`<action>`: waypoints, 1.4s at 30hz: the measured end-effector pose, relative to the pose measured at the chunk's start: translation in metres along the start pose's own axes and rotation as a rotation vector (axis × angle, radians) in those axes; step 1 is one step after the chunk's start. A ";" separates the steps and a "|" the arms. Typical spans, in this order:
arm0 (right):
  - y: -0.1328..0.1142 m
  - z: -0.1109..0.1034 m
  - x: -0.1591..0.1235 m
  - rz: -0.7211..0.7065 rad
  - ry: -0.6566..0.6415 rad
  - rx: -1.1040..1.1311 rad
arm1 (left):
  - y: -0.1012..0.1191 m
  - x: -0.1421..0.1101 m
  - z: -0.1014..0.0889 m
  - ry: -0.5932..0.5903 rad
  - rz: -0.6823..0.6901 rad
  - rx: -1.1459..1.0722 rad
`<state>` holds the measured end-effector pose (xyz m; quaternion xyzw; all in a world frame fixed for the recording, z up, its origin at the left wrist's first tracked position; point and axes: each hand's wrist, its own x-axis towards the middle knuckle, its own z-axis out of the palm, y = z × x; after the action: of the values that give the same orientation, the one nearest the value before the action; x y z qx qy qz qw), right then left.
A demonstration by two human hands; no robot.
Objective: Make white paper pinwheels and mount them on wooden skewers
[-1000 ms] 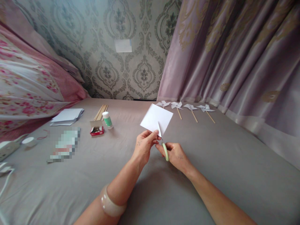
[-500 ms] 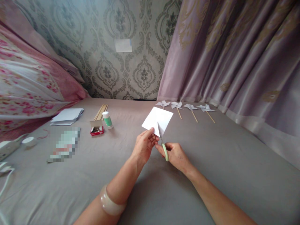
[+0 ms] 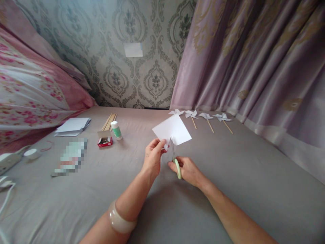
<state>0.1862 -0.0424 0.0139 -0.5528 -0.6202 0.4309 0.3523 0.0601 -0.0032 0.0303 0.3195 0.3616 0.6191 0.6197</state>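
A left hand (image 3: pixel 153 157) pinches the near corner of a white paper square (image 3: pixel 175 128) between thumb and fingers above a gray sheet (image 3: pixel 228 179); right-hand (image 3: pixel 187 169) fingers curl closed around green-handled scissors (image 3: pixel 178 168), partly hiding the grip. The blades' long axis points away, slightly left, into the slit; their tips are hard to distinguish. The paper covers the leftmost pinwheel's (image 3: pixel 176 111) lower part.

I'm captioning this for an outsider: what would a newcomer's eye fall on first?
Probably the white paper at the centre, held by the left hand, with green-handled scissors in the right hand at a slit in its near corner. Next, perhaps, the four paper pinwheels in a row beyond it, toward the right, near the shiny curtain.
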 end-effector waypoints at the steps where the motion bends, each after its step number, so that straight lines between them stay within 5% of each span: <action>1: 0.000 0.000 0.000 -0.012 -0.022 -0.020 | 0.000 0.003 -0.002 0.030 0.022 0.003; 5: -0.003 -0.002 0.000 0.026 0.004 0.023 | 0.003 0.013 -0.011 0.152 0.093 0.012; 10: -0.009 -0.016 0.004 0.021 0.356 0.165 | 0.003 0.015 -0.013 0.176 0.087 0.079; 13: -0.007 -0.024 0.006 -0.041 0.433 0.206 | 0.001 0.013 -0.011 0.143 0.048 0.119; 24: -0.004 -0.030 0.010 -0.024 0.426 0.374 | 0.002 0.005 -0.006 0.041 -0.074 0.185; 31: 0.004 -0.020 0.012 -0.059 0.524 0.456 | 0.004 0.005 -0.001 -0.018 -0.129 -0.030; 42: 0.007 -0.006 0.014 -0.153 0.620 0.629 | -0.021 -0.013 0.009 -0.139 -0.156 0.074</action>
<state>0.1931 -0.0278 0.0089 -0.4745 -0.3632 0.3850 0.7033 0.0794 -0.0168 0.0179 0.3553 0.3639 0.5315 0.6773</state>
